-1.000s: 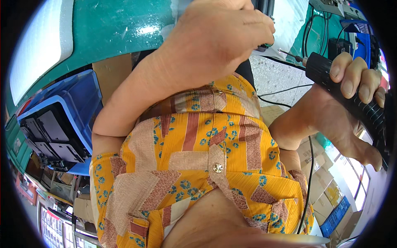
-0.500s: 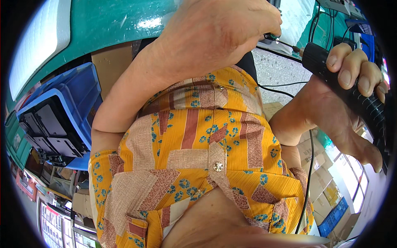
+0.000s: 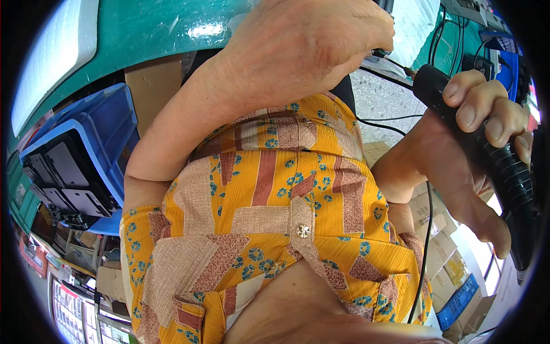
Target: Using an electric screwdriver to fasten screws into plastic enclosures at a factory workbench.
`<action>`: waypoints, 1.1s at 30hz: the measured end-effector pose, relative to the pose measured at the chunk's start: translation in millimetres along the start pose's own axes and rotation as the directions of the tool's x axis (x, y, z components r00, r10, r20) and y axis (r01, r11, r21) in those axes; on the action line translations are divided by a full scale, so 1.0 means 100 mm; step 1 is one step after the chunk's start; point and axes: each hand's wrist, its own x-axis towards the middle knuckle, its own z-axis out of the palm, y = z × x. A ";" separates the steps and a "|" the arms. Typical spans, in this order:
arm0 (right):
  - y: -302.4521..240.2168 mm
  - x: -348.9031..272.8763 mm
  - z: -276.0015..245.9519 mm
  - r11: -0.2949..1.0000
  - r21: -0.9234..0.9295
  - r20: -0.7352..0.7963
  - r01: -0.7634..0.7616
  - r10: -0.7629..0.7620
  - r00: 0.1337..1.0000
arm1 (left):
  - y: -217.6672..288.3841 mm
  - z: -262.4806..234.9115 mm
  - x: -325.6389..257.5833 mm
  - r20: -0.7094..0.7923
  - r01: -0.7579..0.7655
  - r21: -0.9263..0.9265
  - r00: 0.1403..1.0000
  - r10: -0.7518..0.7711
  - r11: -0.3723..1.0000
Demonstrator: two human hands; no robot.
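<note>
A black electric screwdriver [image 3: 432,86] with a ribbed rear part is gripped in my right hand [image 3: 467,143], the fingers wrapped over its body. Its thin bit points left, toward my left hand [image 3: 309,43]. The fingers of that hand are closed on a small dark part [image 3: 378,53], mostly hidden behind them. The bit's tip reaches this part, though I cannot tell whether it sits in a screw.
A green table [image 3: 160,28] lies ahead, with white foam sheet [image 3: 57,51] at left. Beside me stands a blue bin [image 3: 109,120] with black flat parts [image 3: 71,178]. A black cable [image 3: 427,246] runs down my right side, near cardboard boxes [image 3: 444,261].
My right hand and the screwdriver have shifted slightly left, and its tail end shows more. My left hand has moved a little to the right, still closed on the part.
</note>
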 end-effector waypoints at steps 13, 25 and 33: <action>-0.09 -0.06 0.05 0.984 -0.178 -0.058 0.018 -0.028 0.998 | 0.00 0.05 0.01 -0.077 0.010 -0.039 0.997 -0.013 0.999; -0.10 -0.05 0.23 0.932 -0.347 0.114 0.101 -0.065 0.991 | 0.00 0.10 -0.09 -0.154 -0.036 0.107 0.987 0.052 0.994; 0.09 -0.06 0.12 0.965 -0.211 0.020 0.154 -0.153 0.988 | -0.07 -0.04 -0.02 -0.023 -0.011 -0.006 1.000 0.011 1.000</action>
